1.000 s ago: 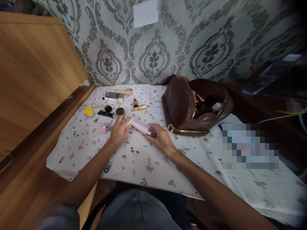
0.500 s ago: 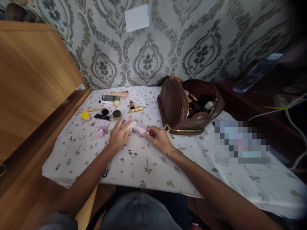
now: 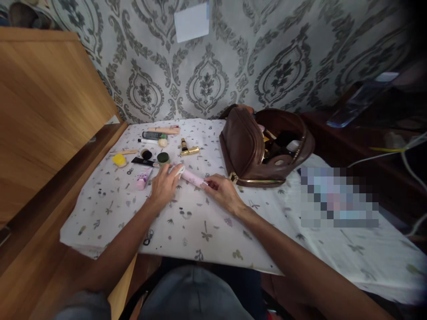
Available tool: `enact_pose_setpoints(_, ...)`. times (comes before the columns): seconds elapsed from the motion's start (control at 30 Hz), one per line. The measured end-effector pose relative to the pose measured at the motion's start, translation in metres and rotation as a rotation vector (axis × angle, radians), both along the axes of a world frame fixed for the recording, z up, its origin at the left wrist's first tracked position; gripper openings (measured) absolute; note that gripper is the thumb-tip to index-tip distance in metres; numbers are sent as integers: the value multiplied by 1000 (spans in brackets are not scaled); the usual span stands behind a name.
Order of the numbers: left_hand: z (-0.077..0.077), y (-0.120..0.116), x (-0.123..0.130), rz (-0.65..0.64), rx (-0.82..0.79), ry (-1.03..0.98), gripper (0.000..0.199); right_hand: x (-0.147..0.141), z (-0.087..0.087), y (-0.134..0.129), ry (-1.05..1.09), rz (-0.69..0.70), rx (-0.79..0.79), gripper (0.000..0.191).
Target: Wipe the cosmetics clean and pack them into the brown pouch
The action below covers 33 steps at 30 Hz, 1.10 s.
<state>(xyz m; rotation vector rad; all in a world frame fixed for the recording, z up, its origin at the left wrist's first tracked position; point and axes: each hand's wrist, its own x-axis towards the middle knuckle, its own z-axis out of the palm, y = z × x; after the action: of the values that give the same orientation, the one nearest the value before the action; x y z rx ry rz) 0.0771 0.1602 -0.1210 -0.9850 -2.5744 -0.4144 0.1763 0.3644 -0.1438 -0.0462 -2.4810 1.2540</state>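
A pink tube (image 3: 192,178) lies slantwise between my hands, just above or on the patterned cloth. My right hand (image 3: 223,192) pinches the tube's right end, fingers closed on it. At the other end, my left hand (image 3: 164,186) is closed on a white wipe (image 3: 180,171) that presses against the tube. My left fingers hide part of the tube's left end. Close to my left hand are a pink-and-white tube (image 3: 143,178), a black slim tube (image 3: 144,162) and a dark green-lidded jar (image 3: 163,158).
An open brown cosmetic bag (image 3: 245,149) holding several items stands right of centre. Further left lie a yellow-topped item (image 3: 119,160), a gold tube (image 3: 190,151) and a dark green cylinder (image 3: 154,135). A clear bottle (image 3: 362,102) is at far right; a wooden panel (image 3: 50,89) borders the left.
My left hand has slid slightly left along the pink tube with the wipe, baring more of the tube. My right hand keeps its hold at the end.
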Motion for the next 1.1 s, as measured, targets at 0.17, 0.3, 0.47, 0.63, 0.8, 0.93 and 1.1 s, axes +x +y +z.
enact_pose_setpoints(0.17,-1,-3,-6,72,43,-49,38,0,1,1,-3,14,-12,29)
enact_pose_setpoints(0.3,-4,-4,-9,80,50,-71,38,2,4,0,2,28,-4,31)
enact_pose_setpoints(0.47,-6,-3,-9,55,56,-54,36,2,6,0,5,26,18,28)
enact_pose_setpoints(0.63,-7,5,8,-163,17,34,37,1,5,-3,-38,18,-31,28)
enact_pose_setpoints(0.8,-8,12,28,-387,-77,181,37,-1,3,-4,2,66,-69,21)
enact_pose_setpoints(0.93,-6,9,26,-329,-87,162,37,0,2,-1,-12,129,-104,25)
enact_pose_setpoints(1.1,1,1,14,-101,-84,6,37,2,6,0,-63,128,-65,32)
